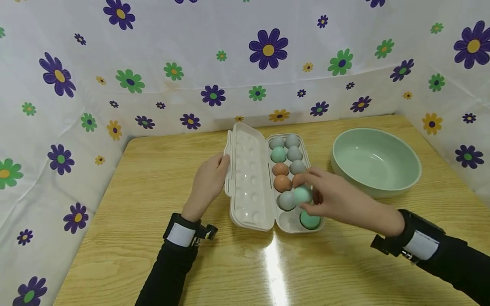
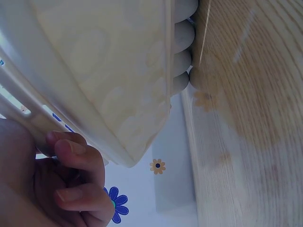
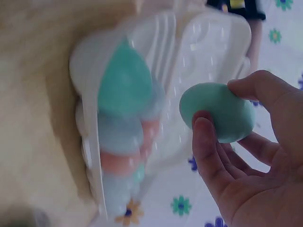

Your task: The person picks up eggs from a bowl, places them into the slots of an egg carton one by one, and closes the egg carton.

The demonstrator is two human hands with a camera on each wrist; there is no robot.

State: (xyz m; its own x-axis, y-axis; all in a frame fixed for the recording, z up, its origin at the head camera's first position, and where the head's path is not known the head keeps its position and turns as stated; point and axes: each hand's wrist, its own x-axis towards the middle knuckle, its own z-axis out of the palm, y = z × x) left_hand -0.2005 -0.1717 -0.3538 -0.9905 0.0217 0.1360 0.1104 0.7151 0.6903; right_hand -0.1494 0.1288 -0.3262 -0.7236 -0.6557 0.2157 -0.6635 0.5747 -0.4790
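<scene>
A pale plastic egg carton point(image 1: 289, 222) lies on the table with its lid point(image 1: 250, 187) raised to the left. My left hand point(image 1: 208, 180) grips the lid's outer edge, fingers point(image 2: 78, 153) curled at the slotted rim. Between the thumb and fingers of my right hand point(image 1: 337, 196) is a light green egg point(image 3: 220, 111), held above the carton's near right part. Grey eggs point(image 1: 287, 200), orange-brown eggs point(image 1: 282, 183) and green ones sit in the cups. A darker green egg point(image 1: 310, 219) fills the near right corner cup. My right hand partly covers the right row.
To the right of the carton stands a large light green bowl point(image 1: 377, 161). The wooden table point(image 1: 153, 191) ends at the back and sides against a white flowered cloth point(image 1: 172, 46). Glare from a light crosses the tabletop in front of the carton.
</scene>
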